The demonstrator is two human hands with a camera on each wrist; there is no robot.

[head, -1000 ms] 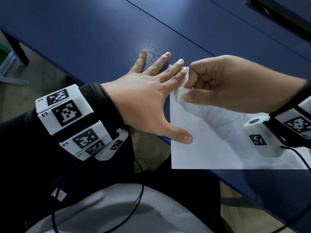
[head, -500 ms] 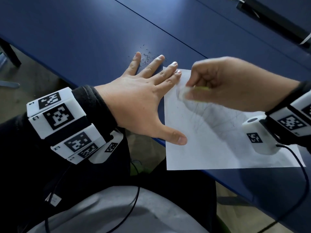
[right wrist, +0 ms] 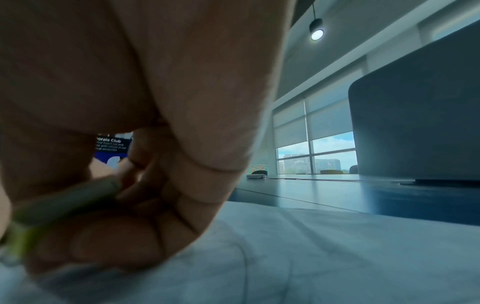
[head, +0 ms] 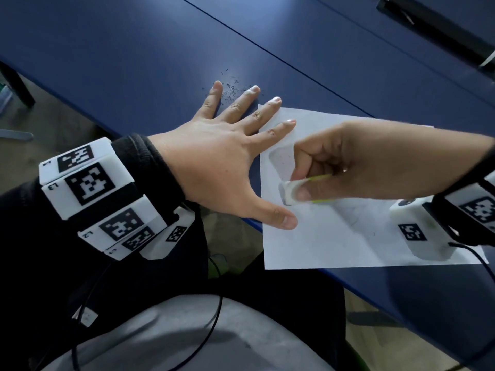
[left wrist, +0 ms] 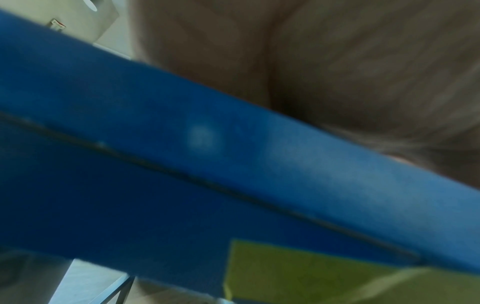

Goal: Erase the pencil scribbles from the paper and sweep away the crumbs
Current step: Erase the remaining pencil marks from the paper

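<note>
A white sheet of paper with faint pencil lines lies at the near edge of the blue table. My left hand lies flat with its fingers spread, the index finger and thumb pressing the paper's left edge. My right hand pinches a white eraser with a green sleeve and holds its tip on the paper near my left thumb. The right wrist view shows the curled fingers round the green sleeve above the paper. Dark eraser crumbs lie on the table by my left fingertips.
The table's near edge runs diagonally, with floor beyond it on the left. A seam crosses the tabletop. A dark object sits at the far right. Cables hang from both wrist cameras.
My right hand has drawn the eraser down the paper from beside my left fingertips to near my left thumb. The left hand has stayed flat on the paper's edge.
</note>
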